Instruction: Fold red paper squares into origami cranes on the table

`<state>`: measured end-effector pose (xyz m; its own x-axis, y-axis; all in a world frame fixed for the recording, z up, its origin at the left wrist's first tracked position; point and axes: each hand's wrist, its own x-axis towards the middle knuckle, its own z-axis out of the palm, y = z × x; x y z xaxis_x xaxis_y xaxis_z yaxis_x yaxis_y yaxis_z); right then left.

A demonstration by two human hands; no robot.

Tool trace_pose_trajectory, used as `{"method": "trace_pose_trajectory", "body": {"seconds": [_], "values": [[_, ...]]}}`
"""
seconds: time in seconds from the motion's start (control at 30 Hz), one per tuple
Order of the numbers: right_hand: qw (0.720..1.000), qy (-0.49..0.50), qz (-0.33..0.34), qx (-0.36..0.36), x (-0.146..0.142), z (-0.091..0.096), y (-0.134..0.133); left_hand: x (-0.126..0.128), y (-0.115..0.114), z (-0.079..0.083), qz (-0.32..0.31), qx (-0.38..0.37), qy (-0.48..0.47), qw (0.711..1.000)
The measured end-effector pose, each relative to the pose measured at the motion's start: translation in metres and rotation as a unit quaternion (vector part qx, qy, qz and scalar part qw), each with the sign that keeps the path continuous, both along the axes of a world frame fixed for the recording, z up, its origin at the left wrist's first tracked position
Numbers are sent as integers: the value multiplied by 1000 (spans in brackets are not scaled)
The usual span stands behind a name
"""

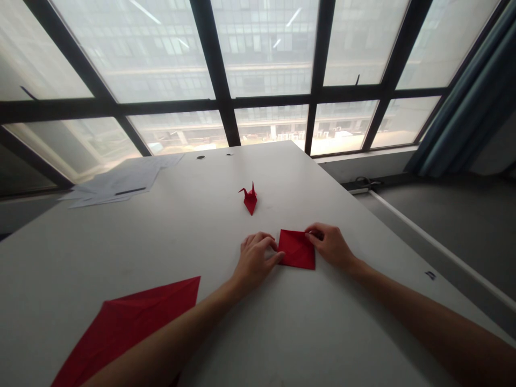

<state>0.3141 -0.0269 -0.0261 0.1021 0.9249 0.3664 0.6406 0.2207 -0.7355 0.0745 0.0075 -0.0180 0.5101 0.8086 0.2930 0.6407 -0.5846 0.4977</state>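
Note:
A small folded square of red origami paper (296, 251) lies on the white table between my hands. My left hand (258, 257) rests at its left edge, thumb on the lower left part of the paper and the other fingers curled beside it. With thumb and fingertips, my right hand (328, 243) pinches the paper's upper right corner. Beyond them stands a finished red paper crane (250, 200). A larger creased red sheet (133, 322) lies at the lower left, partly hidden under my left forearm.
White paper sheets (116, 180) with a dark pen (130, 191) on them lie at the table's far left. The white table (193, 226) reaches toward large windows. Past its right edge are a white rail (439, 247) and a blue curtain (463, 102).

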Motion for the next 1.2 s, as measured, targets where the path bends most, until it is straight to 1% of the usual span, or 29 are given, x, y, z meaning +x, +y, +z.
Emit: {"method": "trace_pose_trajectory", "body": {"seconds": [0.2,0.47,0.77,0.87,1.03,1.2], "values": [[1000,0,3,-2,0,1,-1,1,0,0,13,-2,8,1000],[1000,9,9,0,0,0,-1,0,-2,2,-5,-3,6,1000],[1000,12,25,-5,0,2,-1,0,-1,2,-8,-28,-17,999],[999,0,35,17,0,2,-1,-1,0,0,-8,-28,-28,999],[994,-38,60,88,-1,-1,1,0,0,-1,-11,-11,-64,998],[994,-30,52,94,-1,2,1,0,-2,2,-6,-15,-105,994]]}}
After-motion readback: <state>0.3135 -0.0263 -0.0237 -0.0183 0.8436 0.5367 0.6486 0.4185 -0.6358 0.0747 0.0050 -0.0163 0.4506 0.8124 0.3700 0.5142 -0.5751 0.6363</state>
